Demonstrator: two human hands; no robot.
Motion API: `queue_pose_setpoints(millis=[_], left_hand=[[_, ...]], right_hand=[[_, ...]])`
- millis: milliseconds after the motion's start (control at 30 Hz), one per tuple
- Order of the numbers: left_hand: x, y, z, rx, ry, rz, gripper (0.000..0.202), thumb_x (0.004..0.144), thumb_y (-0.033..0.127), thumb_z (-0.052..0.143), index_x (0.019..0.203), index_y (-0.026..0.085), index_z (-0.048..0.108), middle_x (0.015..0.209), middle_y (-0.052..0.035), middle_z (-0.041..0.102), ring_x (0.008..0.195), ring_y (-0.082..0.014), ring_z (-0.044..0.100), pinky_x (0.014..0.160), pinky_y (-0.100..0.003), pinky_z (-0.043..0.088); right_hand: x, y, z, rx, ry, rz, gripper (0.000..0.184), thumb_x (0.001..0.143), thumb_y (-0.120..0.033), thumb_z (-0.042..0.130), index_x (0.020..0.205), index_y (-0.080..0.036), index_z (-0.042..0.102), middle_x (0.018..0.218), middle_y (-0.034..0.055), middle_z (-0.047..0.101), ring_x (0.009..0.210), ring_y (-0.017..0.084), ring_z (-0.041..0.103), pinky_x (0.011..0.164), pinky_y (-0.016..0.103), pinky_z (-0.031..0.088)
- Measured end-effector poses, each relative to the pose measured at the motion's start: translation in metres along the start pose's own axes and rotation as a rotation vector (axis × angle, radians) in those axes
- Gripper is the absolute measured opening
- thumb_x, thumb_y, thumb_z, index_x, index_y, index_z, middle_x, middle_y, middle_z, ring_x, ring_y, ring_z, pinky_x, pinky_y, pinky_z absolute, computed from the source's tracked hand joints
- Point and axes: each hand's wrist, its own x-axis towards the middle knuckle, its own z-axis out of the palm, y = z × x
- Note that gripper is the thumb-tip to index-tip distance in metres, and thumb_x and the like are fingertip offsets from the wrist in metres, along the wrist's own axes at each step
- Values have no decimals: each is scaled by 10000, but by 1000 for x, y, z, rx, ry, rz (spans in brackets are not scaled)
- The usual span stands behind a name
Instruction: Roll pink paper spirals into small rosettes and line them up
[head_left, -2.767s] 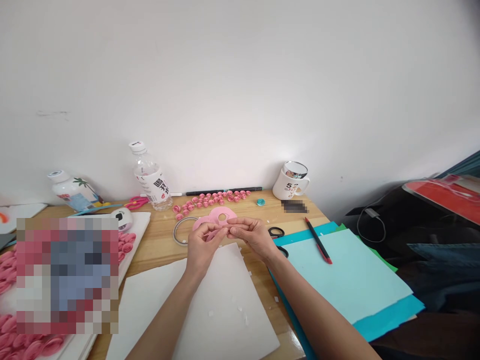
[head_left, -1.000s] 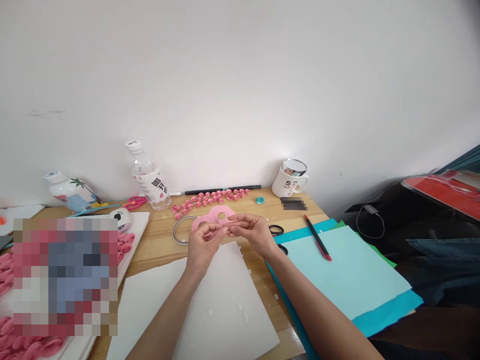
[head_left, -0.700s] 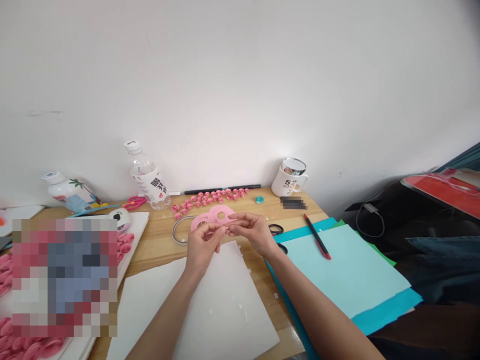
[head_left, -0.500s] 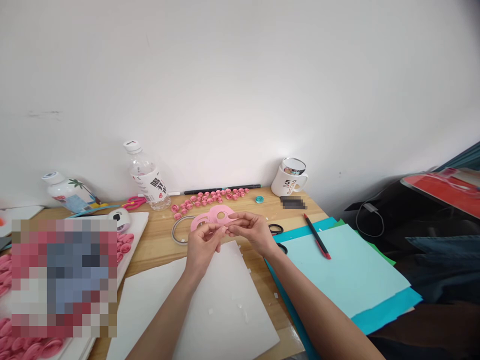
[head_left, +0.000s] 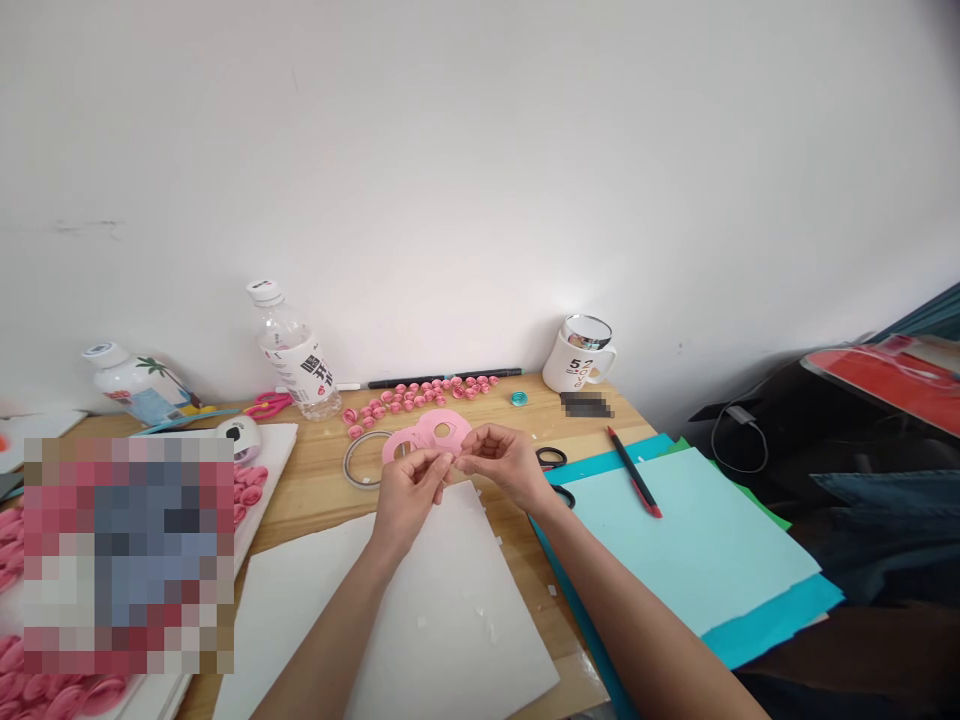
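Note:
My left hand (head_left: 409, 490) and my right hand (head_left: 502, 462) meet fingertip to fingertip above the wooden desk (head_left: 319, 485). Both pinch a small pink paper piece (head_left: 452, 461) between thumb and fingers; most of it is hidden by the fingers. Just behind the hands lie flat pink paper discs with holes (head_left: 439, 430) and a tape ring (head_left: 363, 460). A white sheet (head_left: 420, 610) lies under my forearms.
Several small pink paper rolls (head_left: 420, 395) line the back, with a black pen (head_left: 442, 379), a teal coil (head_left: 517, 398), a water bottle (head_left: 292, 350), a white mug (head_left: 581, 355), black scissors (head_left: 553, 462) and a red pen (head_left: 634, 472) on light-blue paper (head_left: 690, 545). More pink pieces lie on a white board (head_left: 262, 470) at left.
My right hand's fingers have curled in tighter on the pink piece and my left fingertips have closed up to it. The hands stay in the same place.

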Motion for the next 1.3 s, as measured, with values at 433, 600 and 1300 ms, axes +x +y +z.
queue_pose_setpoints(millis=[433,600,1300], left_hand=[[0,3,-7,85,-204,-26,340,757,420,525,558,146,561,422,30,476,390,-59,382,419,-193,319],[-1,6,-7,40,-291,-42,355,749,447,538,557,150,575,449,11,514,396,-70,419,429,-208,361],[-2,2,-2,-14,-77,36,315,753,408,545,562,158,521,461,25,495,403,-72,423,431,-212,379]], right_hand=[[-2,-5,-5,-47,-159,19,285,543,-286,776,664,-163,550,630,-25,554,567,107,553,559,253,441],[-3,-4,-7,-43,-217,38,316,536,-282,783,663,-165,518,619,-33,532,561,106,554,558,252,438],[-7,-9,4,-57,-238,-15,250,686,-385,666,801,-174,599,674,17,629,642,152,611,627,311,488]])
